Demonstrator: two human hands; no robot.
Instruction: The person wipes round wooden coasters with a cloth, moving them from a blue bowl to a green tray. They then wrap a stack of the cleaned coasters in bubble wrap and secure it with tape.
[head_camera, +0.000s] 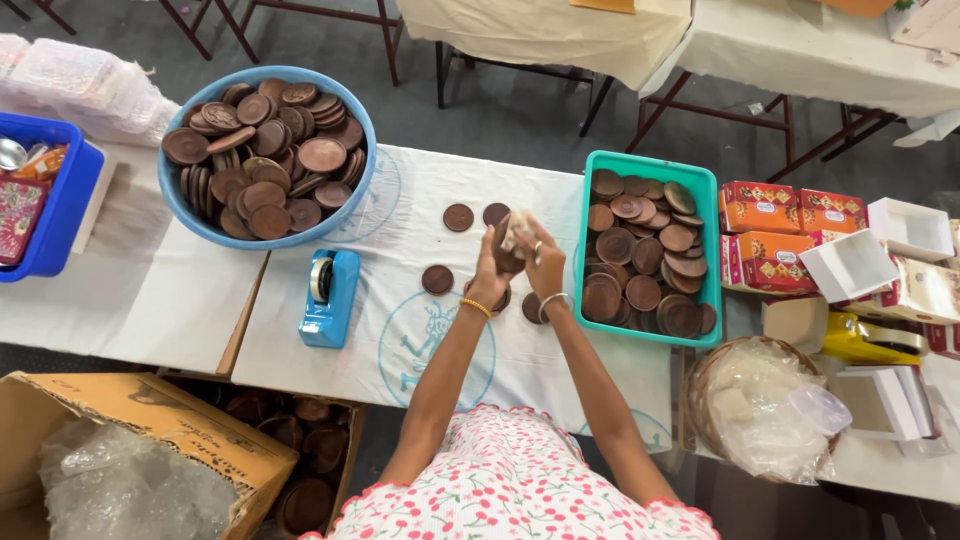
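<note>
over the white table (400, 200), left hand (492, 272) grips a brown disc (506, 258); right hand (545, 268) presses a cloth (517, 233) on it.

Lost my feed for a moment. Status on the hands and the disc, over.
Left hand grips a brown disc. Right hand presses a white cloth on it. Loose discs on the table; teal tray close right.

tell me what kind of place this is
Likely a small craft packing workspace: a blue basin and teal tray full of brown discs, folded gift boxes, and a tape dispenser on cloth-covered tables.
</note>
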